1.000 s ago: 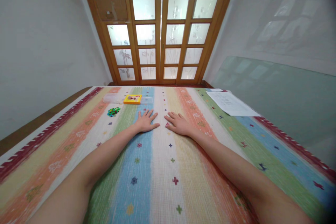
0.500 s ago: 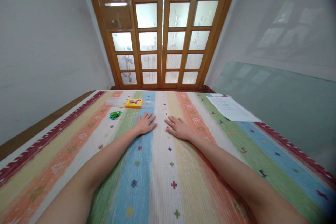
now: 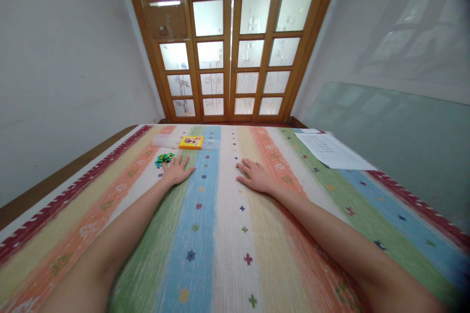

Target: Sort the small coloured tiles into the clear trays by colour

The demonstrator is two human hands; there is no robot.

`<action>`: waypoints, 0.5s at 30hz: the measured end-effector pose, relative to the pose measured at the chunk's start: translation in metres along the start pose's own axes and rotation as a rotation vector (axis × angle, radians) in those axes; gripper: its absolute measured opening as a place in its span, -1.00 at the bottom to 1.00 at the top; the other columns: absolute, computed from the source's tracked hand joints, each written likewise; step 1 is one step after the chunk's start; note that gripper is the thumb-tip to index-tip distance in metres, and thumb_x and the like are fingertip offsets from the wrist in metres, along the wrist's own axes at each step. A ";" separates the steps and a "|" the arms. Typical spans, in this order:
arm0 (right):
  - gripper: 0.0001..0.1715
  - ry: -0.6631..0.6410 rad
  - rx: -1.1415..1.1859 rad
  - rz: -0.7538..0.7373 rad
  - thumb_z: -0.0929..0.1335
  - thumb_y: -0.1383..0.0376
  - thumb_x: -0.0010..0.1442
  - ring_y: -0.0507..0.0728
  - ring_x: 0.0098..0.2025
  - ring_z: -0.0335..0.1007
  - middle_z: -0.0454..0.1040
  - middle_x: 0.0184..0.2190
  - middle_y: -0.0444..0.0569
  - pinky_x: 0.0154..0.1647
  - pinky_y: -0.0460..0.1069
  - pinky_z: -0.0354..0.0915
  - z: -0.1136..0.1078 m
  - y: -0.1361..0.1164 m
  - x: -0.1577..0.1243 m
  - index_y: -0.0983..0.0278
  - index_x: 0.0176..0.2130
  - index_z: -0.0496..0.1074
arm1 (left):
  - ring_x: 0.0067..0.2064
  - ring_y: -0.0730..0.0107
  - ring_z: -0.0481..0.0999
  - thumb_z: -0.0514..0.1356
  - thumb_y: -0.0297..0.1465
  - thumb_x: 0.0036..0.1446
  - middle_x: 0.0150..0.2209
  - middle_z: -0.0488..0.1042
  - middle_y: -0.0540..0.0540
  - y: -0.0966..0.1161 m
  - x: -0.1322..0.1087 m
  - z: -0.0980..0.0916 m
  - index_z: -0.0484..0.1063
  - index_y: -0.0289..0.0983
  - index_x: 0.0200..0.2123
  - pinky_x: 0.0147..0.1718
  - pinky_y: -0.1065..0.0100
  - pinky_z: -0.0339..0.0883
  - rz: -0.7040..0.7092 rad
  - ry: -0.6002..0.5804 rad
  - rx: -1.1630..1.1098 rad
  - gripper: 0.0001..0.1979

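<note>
Both my arms stretch out over a table covered by a striped, multicoloured cloth (image 3: 220,234). My left hand (image 3: 177,171) lies flat on the cloth with fingers spread, its fingertips close to a small pile of green and coloured pieces (image 3: 163,159). My right hand (image 3: 256,176) rests flat, fingers apart, on the pale stripe near the middle. Neither hand holds anything. Beyond the left hand lies a yellow box (image 3: 191,142) on a clear plastic case (image 3: 165,141).
A white printed sheet of paper (image 3: 330,150) lies at the far right of the table. A pane of glass (image 3: 396,137) leans along the right wall. Wooden doors with frosted panes (image 3: 231,54) stand behind the table.
My left hand has slid leftward from the blue stripe toward the pile of coloured pieces. My right hand has stayed in place. The view has tilted slightly.
</note>
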State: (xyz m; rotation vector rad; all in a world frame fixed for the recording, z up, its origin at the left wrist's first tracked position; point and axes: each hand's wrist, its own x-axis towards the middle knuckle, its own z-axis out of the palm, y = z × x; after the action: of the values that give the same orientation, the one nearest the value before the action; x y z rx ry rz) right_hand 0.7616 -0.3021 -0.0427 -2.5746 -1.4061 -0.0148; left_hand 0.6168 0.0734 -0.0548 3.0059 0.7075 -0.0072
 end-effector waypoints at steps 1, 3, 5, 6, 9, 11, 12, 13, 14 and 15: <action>-0.15 0.003 -0.006 0.022 0.12 -0.23 0.42 0.36 0.51 -0.05 0.07 0.49 0.14 0.46 0.28 -0.07 0.001 0.002 0.002 0.13 0.46 0.18 | 0.53 -0.32 -0.20 -0.27 0.32 0.23 0.56 -0.18 -0.11 0.000 0.001 0.001 -0.03 0.06 0.51 0.29 -0.57 -0.23 0.003 -0.004 0.001 -0.09; -0.15 -0.007 -0.019 0.055 0.11 -0.23 0.42 0.39 0.51 -0.07 0.04 0.50 0.15 0.46 0.32 -0.10 0.005 0.005 0.006 0.12 0.46 0.17 | 0.53 -0.31 -0.21 -0.27 0.31 0.23 0.56 -0.20 -0.11 0.001 0.002 0.001 -0.05 0.07 0.51 0.29 -0.56 -0.23 0.002 -0.015 0.006 -0.10; -0.13 -0.026 -0.028 0.069 0.11 -0.25 0.41 0.41 0.52 -0.09 0.01 0.51 0.17 0.46 0.35 -0.12 0.007 0.006 0.008 0.12 0.47 0.15 | 0.53 -0.31 -0.21 -0.27 0.31 0.24 0.56 -0.21 -0.10 0.002 0.002 0.000 -0.05 0.07 0.51 0.29 -0.56 -0.23 -0.002 -0.026 0.010 -0.10; -0.13 -0.033 -0.031 0.070 0.10 -0.25 0.41 0.41 0.52 -0.10 0.00 0.51 0.17 0.46 0.35 -0.12 0.008 0.007 0.008 0.12 0.47 0.15 | 0.53 -0.31 -0.21 -0.27 0.31 0.23 0.56 -0.21 -0.11 0.002 0.002 -0.001 -0.04 0.06 0.51 0.29 -0.56 -0.23 -0.003 -0.028 0.008 -0.10; -0.12 -0.041 -0.034 0.067 0.08 -0.25 0.42 0.39 0.53 -0.12 0.01 0.51 0.16 0.46 0.33 -0.13 0.007 0.006 0.006 0.12 0.47 0.14 | 0.53 -0.32 -0.21 -0.28 0.32 0.23 0.56 -0.20 -0.13 0.003 0.001 -0.002 -0.03 0.04 0.51 0.29 -0.57 -0.24 0.002 -0.019 0.000 -0.09; -0.12 -0.042 -0.034 0.058 0.07 -0.25 0.42 0.38 0.53 -0.13 0.02 0.51 0.15 0.47 0.32 -0.13 0.005 0.005 0.004 0.13 0.47 0.14 | 0.53 -0.31 -0.19 -0.28 0.31 0.24 0.56 -0.20 -0.13 0.003 0.000 -0.001 -0.02 0.04 0.51 0.29 -0.57 -0.25 0.006 -0.011 0.001 -0.10; -0.12 -0.043 -0.035 0.053 0.06 -0.25 0.42 0.38 0.53 -0.13 0.01 0.51 0.15 0.47 0.32 -0.13 0.005 0.005 0.003 0.14 0.48 0.14 | 0.53 -0.31 -0.19 -0.27 0.30 0.25 0.56 -0.20 -0.13 0.002 -0.001 -0.001 -0.02 0.04 0.51 0.29 -0.57 -0.25 0.009 -0.009 0.002 -0.10; -0.11 -0.045 -0.036 0.047 0.06 -0.25 0.42 0.38 0.53 -0.14 0.00 0.51 0.16 0.47 0.32 -0.14 0.005 0.006 0.003 0.14 0.48 0.13 | 0.53 -0.30 -0.18 -0.27 0.30 0.25 0.56 -0.19 -0.12 0.002 -0.001 0.000 -0.02 0.04 0.51 0.30 -0.56 -0.25 0.010 -0.008 0.004 -0.11; -0.10 -0.047 -0.039 0.043 0.05 -0.25 0.42 0.39 0.54 -0.15 -0.01 0.51 0.16 0.47 0.32 -0.14 0.006 0.006 0.003 0.14 0.48 0.13 | 0.53 -0.30 -0.18 -0.26 0.29 0.25 0.56 -0.19 -0.12 0.002 -0.002 0.001 -0.01 0.04 0.51 0.30 -0.55 -0.25 0.010 -0.006 0.004 -0.11; -0.10 -0.048 -0.042 0.040 0.05 -0.26 0.42 0.40 0.54 -0.15 -0.03 0.52 0.17 0.48 0.33 -0.15 0.006 0.007 0.003 0.15 0.48 0.12 | 0.53 -0.29 -0.18 -0.26 0.29 0.26 0.56 -0.19 -0.12 0.002 -0.002 0.001 -0.01 0.04 0.51 0.31 -0.54 -0.24 0.010 -0.002 0.003 -0.12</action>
State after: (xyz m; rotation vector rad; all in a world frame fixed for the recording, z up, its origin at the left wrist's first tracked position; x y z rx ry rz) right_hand 0.7689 -0.3018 -0.0499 -2.6536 -1.3844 0.0246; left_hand 0.6161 0.0707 -0.0556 3.0119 0.6933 -0.0113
